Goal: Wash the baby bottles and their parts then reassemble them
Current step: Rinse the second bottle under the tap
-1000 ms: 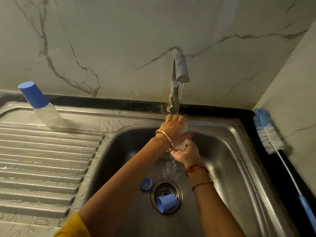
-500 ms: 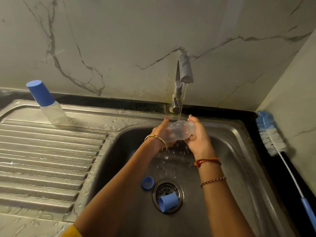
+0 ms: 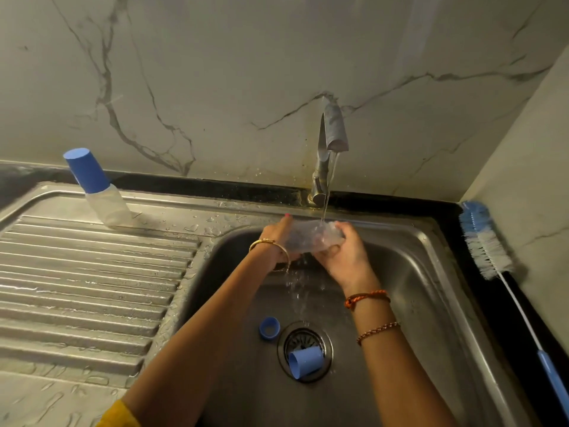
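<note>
Lying nearest in the basin, a blue cap [image 3: 306, 362] rests on its side over the drain [image 3: 304, 349], and a blue ring [image 3: 269, 328] sits just beside the drain's left edge; neither is fitted to a bottle, so by my reading both still wait for washing or refitting. Above them, both hands hold a clear bottle [image 3: 314, 238] sideways under the tap's [image 3: 331, 143] thin stream, water dripping off it into the sink [image 3: 431, 272]. The left hand [image 3: 277, 238] grips one end, the right hand [image 3: 345, 251] has its fingers curled round the other. Rinsing of this bottle looks to be in progress. Farther back on the drainboard [image 3: 92, 272], a second bottle [image 3: 98, 189] stands capped in blue, apparently finished. A brush [image 3: 486, 245] lies on the counter at right, untouched. Reassembly of the held bottle remains.
</note>
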`<state>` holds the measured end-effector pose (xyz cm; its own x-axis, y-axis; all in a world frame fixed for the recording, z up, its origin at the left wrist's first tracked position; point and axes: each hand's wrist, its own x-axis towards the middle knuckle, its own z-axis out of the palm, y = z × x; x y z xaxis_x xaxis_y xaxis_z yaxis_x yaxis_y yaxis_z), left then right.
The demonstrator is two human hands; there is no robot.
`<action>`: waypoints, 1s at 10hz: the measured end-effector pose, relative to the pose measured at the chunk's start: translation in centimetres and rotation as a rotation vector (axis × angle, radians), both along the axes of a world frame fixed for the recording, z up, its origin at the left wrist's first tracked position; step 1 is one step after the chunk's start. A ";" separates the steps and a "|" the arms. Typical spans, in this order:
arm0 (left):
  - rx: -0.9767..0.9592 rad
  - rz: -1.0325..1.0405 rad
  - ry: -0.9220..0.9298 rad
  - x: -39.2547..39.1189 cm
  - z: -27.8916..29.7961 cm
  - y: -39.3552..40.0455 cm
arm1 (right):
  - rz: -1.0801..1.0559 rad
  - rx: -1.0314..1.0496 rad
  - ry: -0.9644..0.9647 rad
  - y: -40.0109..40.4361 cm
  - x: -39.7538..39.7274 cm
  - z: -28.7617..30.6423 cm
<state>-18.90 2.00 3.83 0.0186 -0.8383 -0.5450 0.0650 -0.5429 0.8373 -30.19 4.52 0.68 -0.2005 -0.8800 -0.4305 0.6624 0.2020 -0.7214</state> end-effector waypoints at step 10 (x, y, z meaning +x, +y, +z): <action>0.133 0.130 0.435 -0.7 -4.7 1.8 | 0.129 -0.292 1.266 1.0 -0.8 1.8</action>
<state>-19.62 3.84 -0.90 -0.1352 -0.7663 -0.6281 0.4687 -0.6080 0.6408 -30.96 5.55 2.46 -0.2309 -0.9517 0.2024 -0.5166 -0.0563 -0.8544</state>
